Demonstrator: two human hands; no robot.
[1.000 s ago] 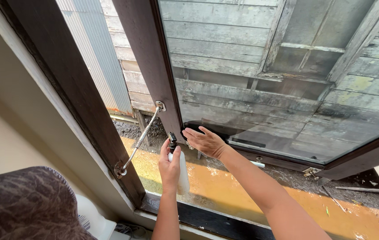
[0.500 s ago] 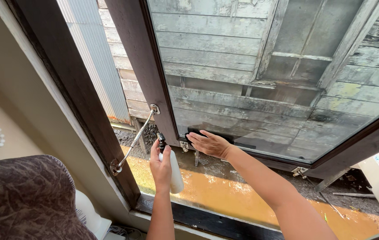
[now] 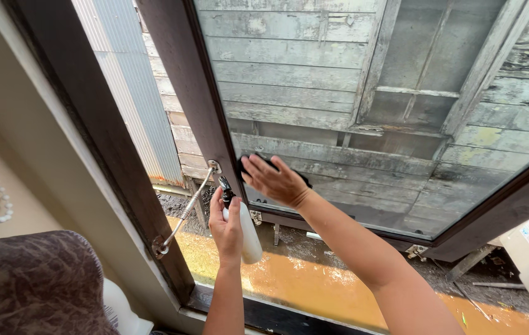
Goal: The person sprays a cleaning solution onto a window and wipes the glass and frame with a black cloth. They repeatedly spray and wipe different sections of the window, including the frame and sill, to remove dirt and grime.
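Dark cloth is being pressed flat against the glass pane by the right hand, fingers spread over it, near the pane's lower left corner and just beside the dark wooden sash frame; only the cloth's edges are being shown around the palm; a white spray bottle with a black nozzle is being gripped upright in the closed left hand, just below the cloth and in front of the sash's bottom edge; a metal window stay is being seen stretched from the sash to the outer frame; muddy orange water is lying on the ground outside below.
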